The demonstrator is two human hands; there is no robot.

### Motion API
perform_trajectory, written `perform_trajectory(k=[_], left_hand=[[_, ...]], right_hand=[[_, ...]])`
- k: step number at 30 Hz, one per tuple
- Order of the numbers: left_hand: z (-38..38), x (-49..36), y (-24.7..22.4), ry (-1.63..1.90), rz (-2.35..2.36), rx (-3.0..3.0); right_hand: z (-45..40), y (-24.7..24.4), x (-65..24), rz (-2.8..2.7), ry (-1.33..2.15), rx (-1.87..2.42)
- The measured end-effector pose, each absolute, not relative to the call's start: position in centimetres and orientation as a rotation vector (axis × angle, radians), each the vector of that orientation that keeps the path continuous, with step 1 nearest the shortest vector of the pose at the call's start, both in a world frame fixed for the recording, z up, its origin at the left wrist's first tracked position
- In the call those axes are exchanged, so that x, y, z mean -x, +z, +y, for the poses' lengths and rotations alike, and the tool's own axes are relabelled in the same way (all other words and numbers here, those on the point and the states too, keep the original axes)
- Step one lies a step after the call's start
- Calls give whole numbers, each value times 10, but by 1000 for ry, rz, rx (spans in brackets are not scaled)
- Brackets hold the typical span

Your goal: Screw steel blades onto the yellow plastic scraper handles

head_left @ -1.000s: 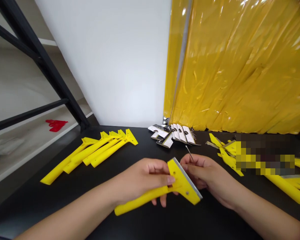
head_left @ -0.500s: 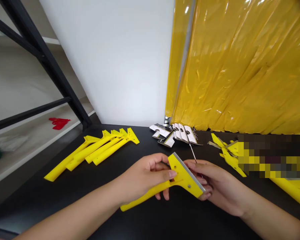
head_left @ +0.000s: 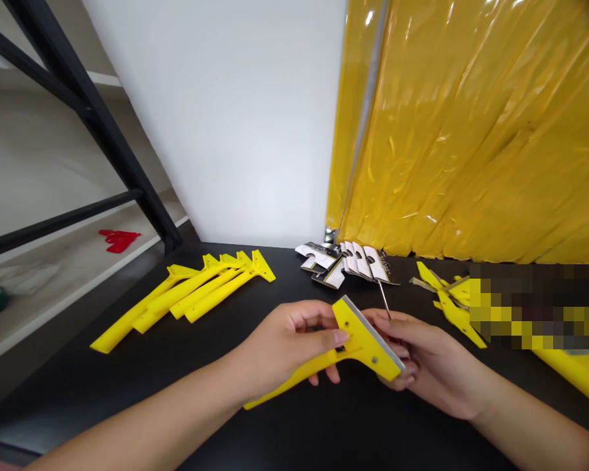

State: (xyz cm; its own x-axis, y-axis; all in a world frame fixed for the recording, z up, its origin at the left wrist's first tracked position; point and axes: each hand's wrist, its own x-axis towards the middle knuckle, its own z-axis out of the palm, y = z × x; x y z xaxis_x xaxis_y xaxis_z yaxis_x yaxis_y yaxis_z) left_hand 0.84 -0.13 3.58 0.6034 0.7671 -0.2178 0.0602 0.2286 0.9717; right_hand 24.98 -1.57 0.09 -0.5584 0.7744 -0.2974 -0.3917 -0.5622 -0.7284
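Note:
A yellow scraper [head_left: 368, 343] with a metal blade along its head is tilted above the black table. My left hand [head_left: 294, 347] is closed around its neck, thumb on top near the head. One hole shows in the head, and a screw [head_left: 374, 360] sits near its lower end. Beside the blade, my right hand [head_left: 432, 360] is closed on a thin metal shaft [head_left: 383, 301] that looks like a screwdriver; its handle is hidden. The right fingers reach behind the scraper's head, and whether they touch it cannot be told.
Several yellow scraper handles [head_left: 211, 294] lie side by side on the table [head_left: 142, 405] at left. Folded cards [head_left: 358, 261] lie at the back. More yellow scraper parts [head_left: 456, 314] are at right, partly blurred out. A shelf [head_left: 78, 268] with a red item [head_left: 120, 240] stands left.
The scraper's head has shifted slightly up and to the right, still in my left hand. My right hand keeps its hold on the thin shaft.

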Motion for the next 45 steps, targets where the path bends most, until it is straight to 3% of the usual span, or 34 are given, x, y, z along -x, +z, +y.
perform_trajectory(k=[6,16,19,31,45], left_hand=[[6,-6,34,727,905,-1150],[20,0,36,894,967,-1174],[18,-2,38,899,979,-1193],[23,1,36,976,1020,-1171],[21,0,36,998,1028,-1194]], right_hand=[[-6,4,-253,-887,1928,839],[5,3,-273,-1614,821,1495],[8,0,-280,-1674,655,1542],[-12,34,-275,-1556,485,1415],[-12,16,-268,-1900,601,1450]])
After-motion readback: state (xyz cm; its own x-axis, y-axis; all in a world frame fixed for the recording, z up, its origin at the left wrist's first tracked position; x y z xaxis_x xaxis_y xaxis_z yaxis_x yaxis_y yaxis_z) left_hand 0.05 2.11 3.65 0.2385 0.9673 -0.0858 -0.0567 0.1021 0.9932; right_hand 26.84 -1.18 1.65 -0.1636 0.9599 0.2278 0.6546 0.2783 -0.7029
